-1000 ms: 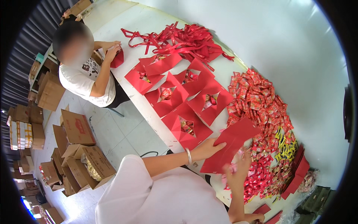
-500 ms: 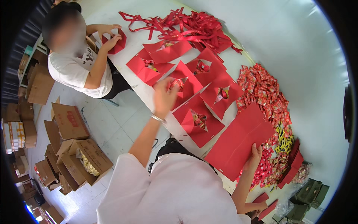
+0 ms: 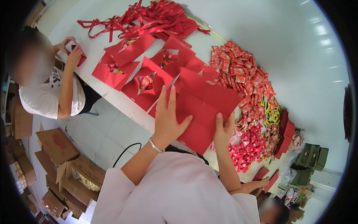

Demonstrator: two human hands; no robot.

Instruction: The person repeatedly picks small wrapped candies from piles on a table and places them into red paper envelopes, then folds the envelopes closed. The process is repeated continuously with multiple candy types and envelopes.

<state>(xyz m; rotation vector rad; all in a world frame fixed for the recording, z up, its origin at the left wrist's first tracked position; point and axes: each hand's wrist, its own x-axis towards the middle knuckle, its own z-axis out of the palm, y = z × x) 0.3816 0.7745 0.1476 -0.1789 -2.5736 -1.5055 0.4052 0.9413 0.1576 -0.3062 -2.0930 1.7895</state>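
My left hand [image 3: 167, 123], fingers extended and thumb apart, touches the left side of a flat red card [image 3: 203, 119]. My right hand [image 3: 223, 132] grips the card's right side, thumb on top. The card covers part of a group of red folded boxes [image 3: 145, 97], whose star-shaped openings show wrapped sweets inside. Just right of the card lies a big heap of red-orange packets [image 3: 238, 72], with yellow packets [image 3: 272, 114] and pink-red ones [image 3: 246, 149] below it. Red ribbons [image 3: 160, 16] lie tangled at the back.
A co-worker [image 3: 71, 100] at the left of the white table [image 3: 97, 86] handles a red box. Opened cardboard cartons [image 3: 56, 145] stand on the floor at lower left. Green boxes [image 3: 309, 156] and plastic bags lie at right. Another person [image 3: 276, 211] appears at lower right.
My left hand has come from over the filled boxes onto the red card. The card has moved up and leftward. The view has shifted, bringing another person in at lower right.
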